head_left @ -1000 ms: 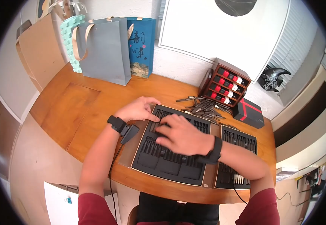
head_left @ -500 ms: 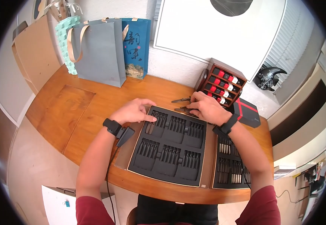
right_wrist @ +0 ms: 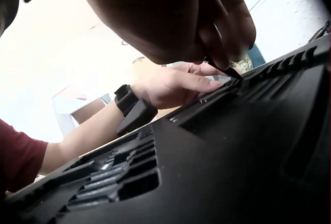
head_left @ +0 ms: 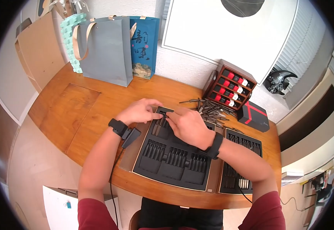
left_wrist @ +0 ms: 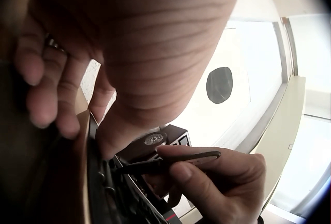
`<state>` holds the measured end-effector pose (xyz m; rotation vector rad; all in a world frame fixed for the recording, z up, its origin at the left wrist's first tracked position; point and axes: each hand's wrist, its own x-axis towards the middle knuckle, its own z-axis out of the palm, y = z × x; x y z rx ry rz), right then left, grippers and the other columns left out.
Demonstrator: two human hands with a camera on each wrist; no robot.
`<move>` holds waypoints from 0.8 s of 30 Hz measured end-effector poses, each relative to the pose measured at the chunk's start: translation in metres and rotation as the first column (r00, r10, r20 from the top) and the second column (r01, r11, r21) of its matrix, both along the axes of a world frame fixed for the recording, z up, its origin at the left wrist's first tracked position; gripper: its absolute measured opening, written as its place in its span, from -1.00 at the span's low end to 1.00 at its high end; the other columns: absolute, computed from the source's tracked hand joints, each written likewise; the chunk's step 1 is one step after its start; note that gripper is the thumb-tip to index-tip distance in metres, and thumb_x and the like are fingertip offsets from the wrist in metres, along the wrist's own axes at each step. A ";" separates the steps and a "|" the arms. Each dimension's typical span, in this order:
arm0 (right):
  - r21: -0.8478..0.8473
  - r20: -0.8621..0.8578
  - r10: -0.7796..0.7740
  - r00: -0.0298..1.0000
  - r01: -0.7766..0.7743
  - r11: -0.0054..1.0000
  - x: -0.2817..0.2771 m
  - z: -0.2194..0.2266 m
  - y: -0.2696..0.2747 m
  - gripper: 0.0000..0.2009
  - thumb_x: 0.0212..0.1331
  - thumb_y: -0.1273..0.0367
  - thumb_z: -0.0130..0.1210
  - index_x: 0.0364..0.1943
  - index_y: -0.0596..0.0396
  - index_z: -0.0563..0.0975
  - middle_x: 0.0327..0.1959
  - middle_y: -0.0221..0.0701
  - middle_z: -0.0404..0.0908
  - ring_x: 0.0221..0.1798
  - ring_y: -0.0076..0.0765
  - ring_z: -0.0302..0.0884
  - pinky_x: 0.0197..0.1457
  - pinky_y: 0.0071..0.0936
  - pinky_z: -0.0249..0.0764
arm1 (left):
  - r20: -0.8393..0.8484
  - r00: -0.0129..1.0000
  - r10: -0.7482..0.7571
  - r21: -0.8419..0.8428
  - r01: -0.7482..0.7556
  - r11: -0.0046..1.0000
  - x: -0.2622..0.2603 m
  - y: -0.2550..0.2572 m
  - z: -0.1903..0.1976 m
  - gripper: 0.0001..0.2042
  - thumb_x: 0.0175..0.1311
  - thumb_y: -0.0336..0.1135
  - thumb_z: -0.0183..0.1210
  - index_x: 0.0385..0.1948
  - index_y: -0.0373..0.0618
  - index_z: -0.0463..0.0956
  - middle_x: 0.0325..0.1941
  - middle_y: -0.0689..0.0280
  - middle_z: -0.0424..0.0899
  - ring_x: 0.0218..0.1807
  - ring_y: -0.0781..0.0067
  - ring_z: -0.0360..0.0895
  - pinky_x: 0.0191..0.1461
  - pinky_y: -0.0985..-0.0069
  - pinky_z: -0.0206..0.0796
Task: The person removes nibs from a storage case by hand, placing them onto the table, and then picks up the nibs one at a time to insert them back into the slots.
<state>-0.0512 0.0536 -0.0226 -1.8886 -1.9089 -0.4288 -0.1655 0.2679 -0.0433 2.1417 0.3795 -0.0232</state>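
Note:
A black slotted tray (head_left: 150, 164) with a pale rim lies in front of me, several slim dark pieces in its slots. My right hand (head_left: 192, 126) is over its far left compartment. In the left wrist view that hand pinches a slim dark knife-like piece (left_wrist: 207, 155) with a rounded end, its narrow end pointing into the tray. My left hand (head_left: 138, 112) rests at the tray's far left corner. Its thumb presses down by the slots, while the other fingers extend loosely past the edge.
A loose pile of similar dark pieces (head_left: 213, 111) lies behind the tray, before a wooden rack (head_left: 232, 85) of red, black and white items. A ribboned black box (head_left: 253, 117) is beside it. A second tray (head_left: 227, 189) sits right; grey (head_left: 107, 53) and blue (head_left: 145, 46) bags stand back left.
My right hand went from the tray to the pile, then came back to the far left compartment with a dark knife-like piece. The left hand stayed at the corner.

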 end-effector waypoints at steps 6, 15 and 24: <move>0.105 -0.010 0.028 1.000 -0.026 0.994 -0.012 0.001 -0.001 -0.86 0.23 0.41 0.29 -0.20 0.17 0.69 -0.41 -0.25 0.66 -0.30 -0.06 0.67 -0.27 -0.13 0.61 | 0.023 1.000 0.006 0.017 -0.006 1.000 0.000 -0.002 0.001 -0.49 0.33 -0.12 0.42 0.26 -0.10 0.58 -0.52 0.33 0.66 -0.50 0.52 0.52 -0.40 0.47 0.33; -0.197 0.208 0.063 0.976 -0.022 0.980 -0.019 -0.015 0.002 -0.76 0.24 0.32 0.30 -0.21 0.27 0.66 -0.28 -0.22 0.65 -0.20 -0.08 0.62 -0.07 -0.21 0.60 | 0.021 0.998 0.061 0.082 -0.062 0.995 0.000 -0.012 0.007 -0.46 0.28 0.04 0.46 0.16 -0.10 0.62 -0.53 0.30 0.66 -0.53 0.51 0.51 -0.42 0.49 0.29; -0.273 0.143 0.085 0.986 -0.043 0.961 -0.047 -0.001 -0.032 -0.35 0.36 0.04 0.22 0.18 0.49 0.53 0.09 0.06 0.57 0.19 0.06 0.49 0.29 -0.16 0.40 | 0.145 0.988 0.052 0.261 -0.089 0.961 0.003 -0.009 -0.008 -0.40 0.08 0.16 0.52 0.06 -0.04 0.67 -0.51 0.23 0.72 -0.45 0.35 0.65 -0.31 0.41 0.39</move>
